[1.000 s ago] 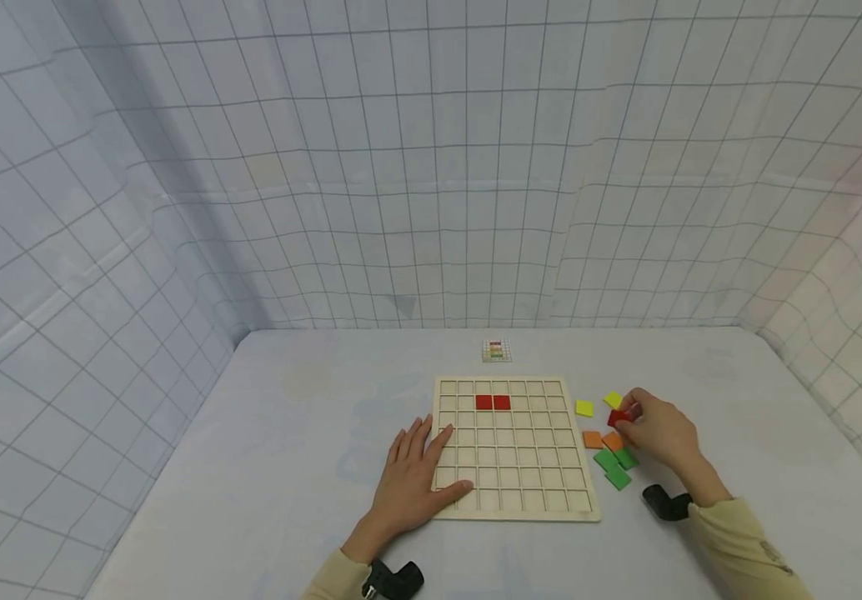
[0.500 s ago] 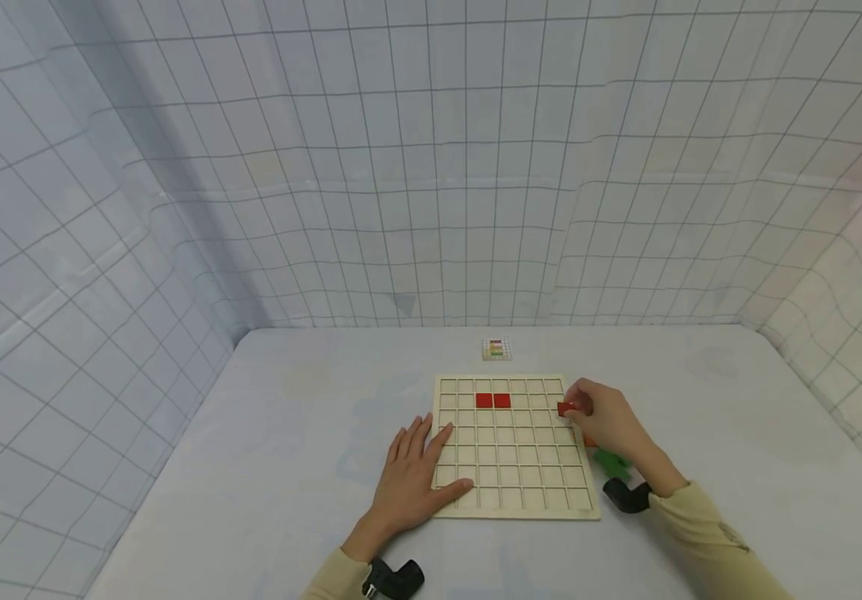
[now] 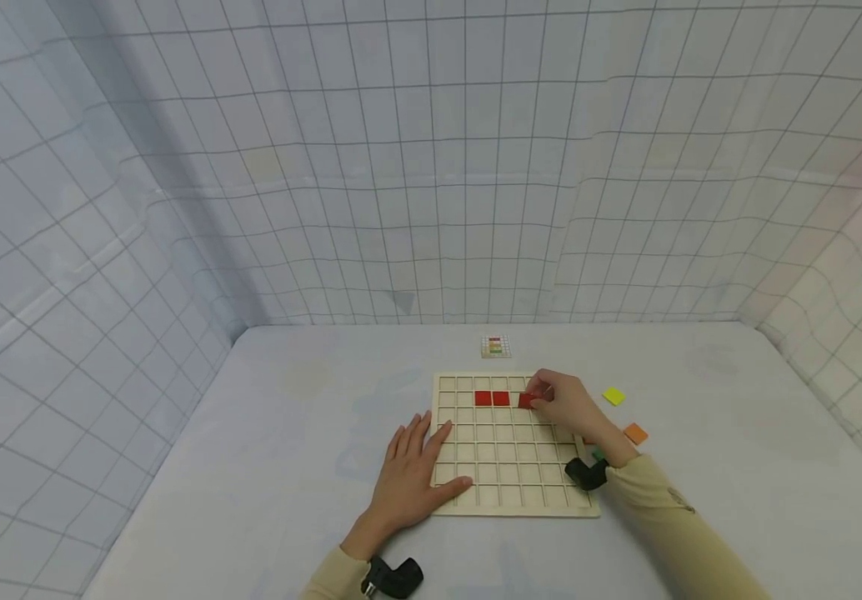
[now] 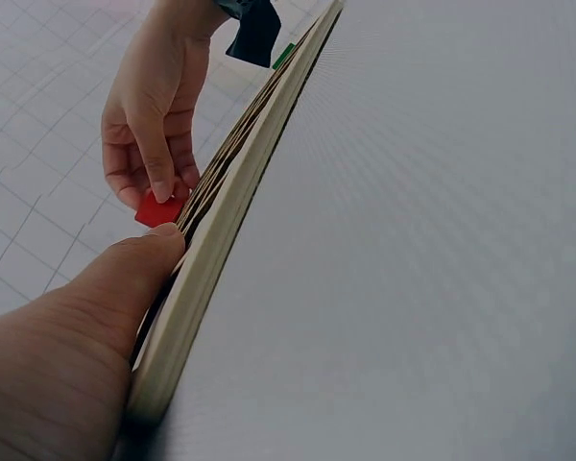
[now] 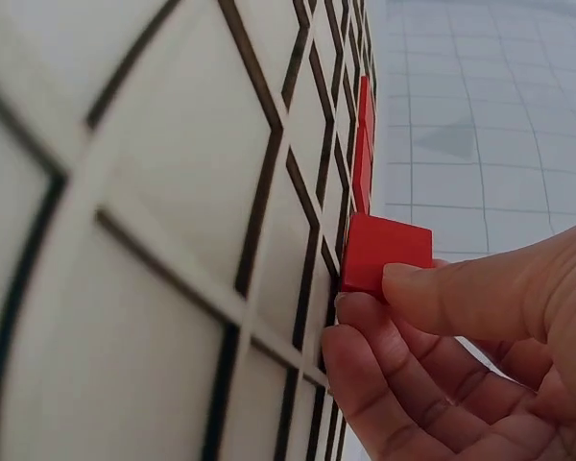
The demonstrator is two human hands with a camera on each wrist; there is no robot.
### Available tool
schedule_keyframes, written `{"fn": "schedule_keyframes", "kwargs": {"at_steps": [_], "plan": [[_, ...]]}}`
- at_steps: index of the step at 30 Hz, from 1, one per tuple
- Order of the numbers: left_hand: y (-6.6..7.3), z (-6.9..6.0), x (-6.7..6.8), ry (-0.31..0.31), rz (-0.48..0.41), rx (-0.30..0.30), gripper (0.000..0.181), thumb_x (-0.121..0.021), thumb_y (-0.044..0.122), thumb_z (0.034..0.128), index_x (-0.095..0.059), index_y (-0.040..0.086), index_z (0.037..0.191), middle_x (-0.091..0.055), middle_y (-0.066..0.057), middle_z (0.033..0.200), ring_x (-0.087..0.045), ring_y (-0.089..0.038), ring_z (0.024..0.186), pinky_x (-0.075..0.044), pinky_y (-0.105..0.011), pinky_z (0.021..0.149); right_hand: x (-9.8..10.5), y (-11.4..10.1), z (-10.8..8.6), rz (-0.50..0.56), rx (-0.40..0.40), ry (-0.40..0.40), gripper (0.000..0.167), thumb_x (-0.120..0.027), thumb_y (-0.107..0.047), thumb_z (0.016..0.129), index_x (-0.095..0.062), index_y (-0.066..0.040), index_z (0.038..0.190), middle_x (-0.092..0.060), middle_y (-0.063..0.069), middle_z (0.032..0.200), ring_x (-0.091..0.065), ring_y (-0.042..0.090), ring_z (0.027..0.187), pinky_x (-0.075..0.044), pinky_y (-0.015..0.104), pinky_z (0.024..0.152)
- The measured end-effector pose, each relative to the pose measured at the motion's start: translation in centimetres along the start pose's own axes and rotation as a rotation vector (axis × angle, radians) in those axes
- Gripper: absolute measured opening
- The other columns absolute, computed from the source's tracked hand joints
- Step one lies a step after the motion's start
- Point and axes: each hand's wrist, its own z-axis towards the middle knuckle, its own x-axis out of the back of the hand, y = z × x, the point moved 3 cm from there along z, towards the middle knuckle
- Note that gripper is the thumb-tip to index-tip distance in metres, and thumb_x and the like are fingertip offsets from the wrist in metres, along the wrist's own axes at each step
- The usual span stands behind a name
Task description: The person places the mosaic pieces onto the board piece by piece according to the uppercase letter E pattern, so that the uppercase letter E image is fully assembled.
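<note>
A cream grid board (image 3: 509, 510) lies on the white table, with two red square tiles (image 3: 492, 398) side by side in its second row from the top. My right hand (image 3: 568, 406) pinches a third red tile (image 5: 384, 254) between thumb and fingers, just right of those two and over the same row. The tile is tilted in the right wrist view. My left hand (image 3: 410, 477) lies with spread fingers on the board's left edge, its thumb (image 4: 125, 279) over the surface.
A small card with a coloured grid pattern (image 3: 495, 347) lies behind the board. To the right are a yellow tile (image 3: 613, 396), an orange tile (image 3: 636, 433) and a partly hidden green tile (image 3: 599, 454). White gridded cloth (image 3: 401, 208) surrounds the table.
My right hand has carried the red tile leftward from the loose tiles to over the board, beside the two red ones. An orange tile has shifted slightly right. My left hand stays put.
</note>
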Motion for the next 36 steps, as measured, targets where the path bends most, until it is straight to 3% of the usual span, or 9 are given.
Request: {"fn": "schedule_keyframes", "kwargs": {"at_steps": [9,19,25,30,36], "plan": [[0.0,0.1,-0.2,0.012,-0.005,-0.011,0.083,-0.054,0.066,0.0844,-0.037,0.013,0.147,-0.025,-0.018,0.151,-0.018,-0.034,0.14,-0.012,-0.052,0.109,-0.8,-0.3,1.0,-0.073,0.012,0.029,0.011,-0.066,0.004,0.084,-0.063,-0.006,0.087,-0.062,0.003,0.081,-0.06,0.019,0.073,-0.048,0.036,0.063],[-0.2,0.1,-0.2,0.008,0.003,-0.012,0.084,-0.054,0.066,0.0845,-0.036,0.014,0.147,-0.025,-0.018,0.152,-0.017,-0.033,0.14,-0.012,-0.051,0.11,-0.6,-1.1,0.7,-0.135,-0.033,-0.024,0.013,-0.063,0.002,0.086,-0.068,-0.001,0.097,-0.06,0.008,0.091,-0.054,0.019,0.074,-0.046,0.034,0.062],[-0.1,0.0,-0.1,0.002,0.002,-0.007,0.083,-0.054,0.065,0.0847,-0.037,0.014,0.147,-0.025,-0.018,0.151,-0.017,-0.033,0.14,-0.011,-0.051,0.11,-0.7,-1.0,0.4,-0.191,-0.007,-0.047,0.016,-0.064,-0.001,0.086,-0.071,0.0,0.101,-0.059,0.009,0.093,-0.051,0.017,0.072,-0.045,0.033,0.061],[-0.1,0.0,0.0,0.002,0.01,-0.003,0.082,-0.052,0.066,0.0851,-0.037,0.015,0.147,-0.026,-0.018,0.151,-0.017,-0.033,0.14,-0.011,-0.051,0.11,-1.0,-0.8,0.2,-0.257,0.028,-0.045,0.017,-0.066,-0.004,0.086,-0.071,0.0,0.102,-0.06,0.009,0.095,-0.053,0.02,0.079,-0.046,0.034,0.064],[-0.1,0.1,0.0,-0.001,0.01,-0.002,0.082,-0.052,0.066,0.085,-0.037,0.015,0.147,-0.026,-0.018,0.151,-0.017,-0.033,0.14,-0.011,-0.051,0.11,-1.1,-0.9,-0.5,-0.333,0.077,-0.085,0.03,-0.069,-0.009,0.085,-0.067,0.002,0.114,-0.059,0.012,0.103,-0.053,0.028,0.093,-0.047,0.038,0.073]]}}
